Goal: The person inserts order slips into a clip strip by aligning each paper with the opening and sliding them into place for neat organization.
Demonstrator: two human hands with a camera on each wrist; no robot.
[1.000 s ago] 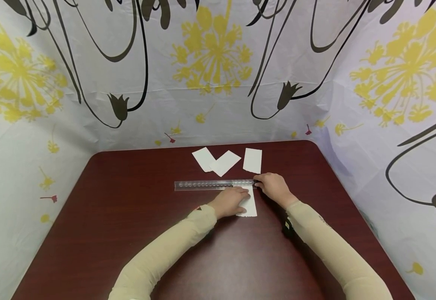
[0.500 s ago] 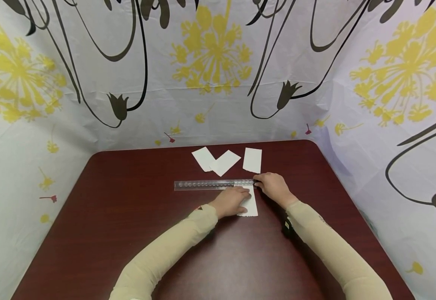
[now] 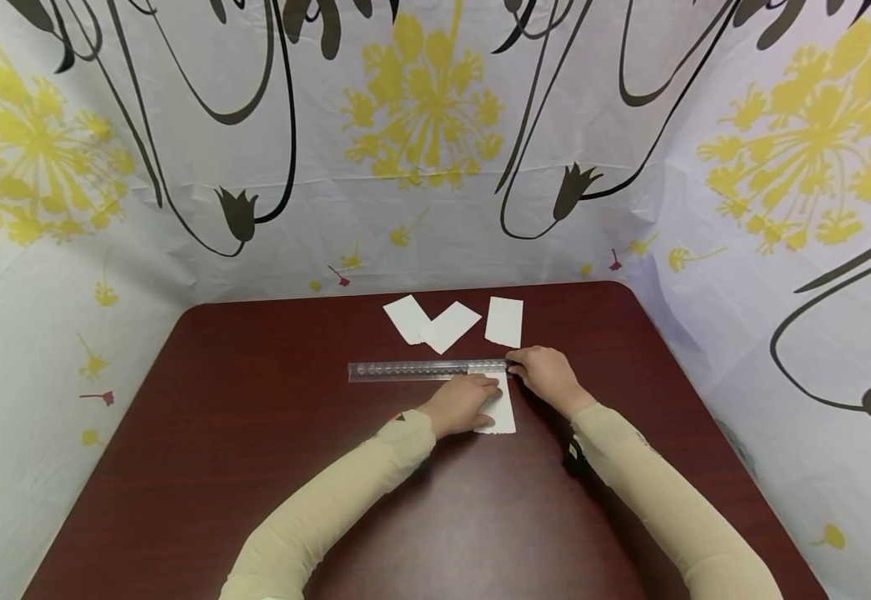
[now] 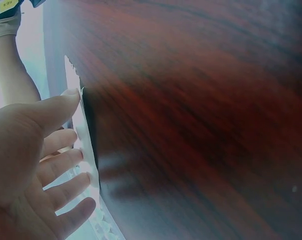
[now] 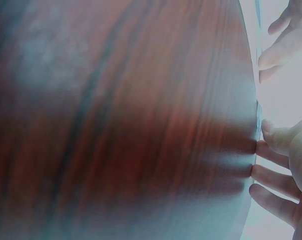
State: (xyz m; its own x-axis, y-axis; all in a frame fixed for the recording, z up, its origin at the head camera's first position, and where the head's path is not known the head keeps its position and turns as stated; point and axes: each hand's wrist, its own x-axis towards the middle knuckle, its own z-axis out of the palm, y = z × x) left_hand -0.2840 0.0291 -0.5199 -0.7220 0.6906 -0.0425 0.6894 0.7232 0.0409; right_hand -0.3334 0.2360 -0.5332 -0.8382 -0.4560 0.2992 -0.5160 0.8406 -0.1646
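A clear plastic ruler [image 3: 405, 371] lies crosswise on the dark red table, over the upper end of a white slip of paper [image 3: 503, 410]. My left hand [image 3: 458, 405] rests on that slip with its fingers spread and fairly straight. In the left wrist view, the fingertips and thumb of the left hand [image 4: 35, 155] press down on the paper [image 4: 92, 165]. At the ruler's right end, my right hand [image 3: 549, 379] pinches it between thumb and fingers. The right wrist view has the right hand [image 5: 291, 155] low at the table, its outer fingertips on the surface.
Three more white slips lie behind the ruler: a left slip [image 3: 407, 318] and a middle slip [image 3: 450, 327] that overlap, and a right slip [image 3: 505, 322] apart. A patterned white curtain [image 3: 435, 233] stands along the back and sides of the table [image 3: 255, 400].
The slip under my left hand has shifted very slightly to the right beneath the ruler. The ruler and my right hand stay where they were.
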